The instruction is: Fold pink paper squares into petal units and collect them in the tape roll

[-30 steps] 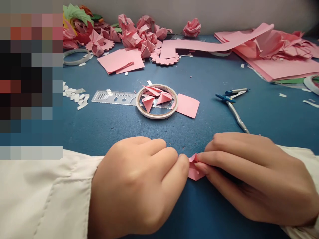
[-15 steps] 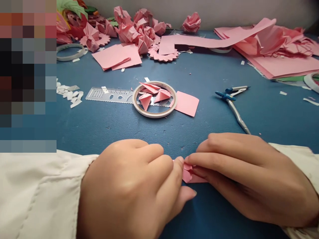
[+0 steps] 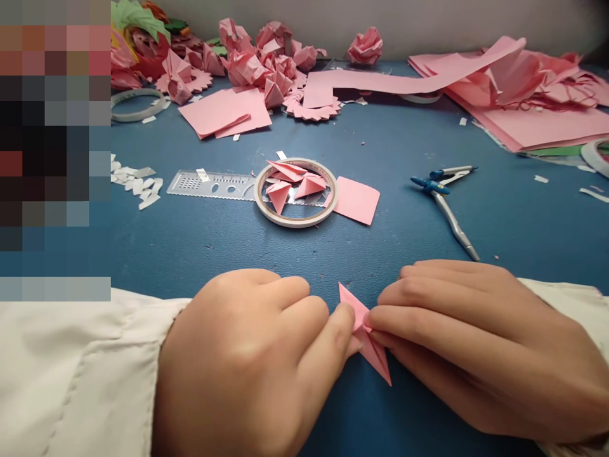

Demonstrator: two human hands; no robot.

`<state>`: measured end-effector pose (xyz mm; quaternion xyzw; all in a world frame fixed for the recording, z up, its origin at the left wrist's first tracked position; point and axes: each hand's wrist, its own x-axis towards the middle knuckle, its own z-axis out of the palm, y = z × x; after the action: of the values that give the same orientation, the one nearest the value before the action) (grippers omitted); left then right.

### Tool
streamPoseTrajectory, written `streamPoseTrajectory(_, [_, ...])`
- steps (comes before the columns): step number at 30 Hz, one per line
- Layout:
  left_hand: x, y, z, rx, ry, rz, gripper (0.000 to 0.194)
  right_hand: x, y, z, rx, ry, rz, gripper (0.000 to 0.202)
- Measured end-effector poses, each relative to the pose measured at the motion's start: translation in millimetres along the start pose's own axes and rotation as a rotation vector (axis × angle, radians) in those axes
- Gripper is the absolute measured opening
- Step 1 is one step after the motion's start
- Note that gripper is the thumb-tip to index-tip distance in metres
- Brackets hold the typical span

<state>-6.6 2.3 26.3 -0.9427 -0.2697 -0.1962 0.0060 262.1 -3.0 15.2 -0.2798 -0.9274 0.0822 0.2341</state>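
Near the front of the bench [image 3: 200, 244], you pinch the folded pink star [image 3: 379, 362] between your left hand [image 3: 242, 355] and right hand [image 3: 480, 349], thumb and forefinger closed on each side. Beyond, your tape ring [image 3: 297, 222] surrounds small pink folds [image 3: 311, 184] over the clear ruler [image 3: 190, 184]; the compass [image 3: 431, 186] lies rightward. Pink paper sheets [image 3: 552, 130] fill the far right corner.

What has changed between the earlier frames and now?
The small folded pink paper now shows two sharp tips, slanting between the fingers. The left hand has drawn in its outstretched thumb; the right hand keeps its pinch. The white tape ring and blue-and-silver compass stayed put.
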Motion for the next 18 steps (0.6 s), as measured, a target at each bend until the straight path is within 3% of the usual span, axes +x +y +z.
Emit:
streamPoseTrajectory(5, [-1,-12,-5.3,-0.05,-0.021,0.102,0.035,-1,0,-1,0.019,-0.04,0.0,0.022])
streamPoseTrajectory(11, [-2,-13,-5.4,-0.069,-0.052,0.129,0.03,0,-1,-2,0.0,-0.032,-0.042,0.013])
streamPoseTrajectory(18, [0,-13,-5.8,-0.036,-0.033,0.117,0.033,7,2,-2,0.02,-0.052,-0.09,0.034])
